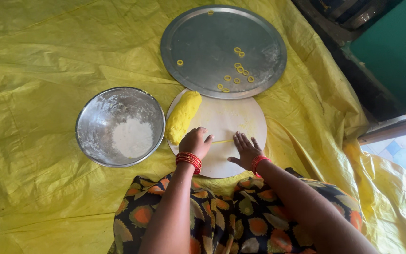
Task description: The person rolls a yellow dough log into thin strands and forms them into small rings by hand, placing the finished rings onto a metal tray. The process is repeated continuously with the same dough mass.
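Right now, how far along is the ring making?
Done: about a dozen small yellow rings lie on the steel tray. In hand: the left hand and right hand roll a thin dough strand on the round board. Left: a big dough lump remains, so probably early on.
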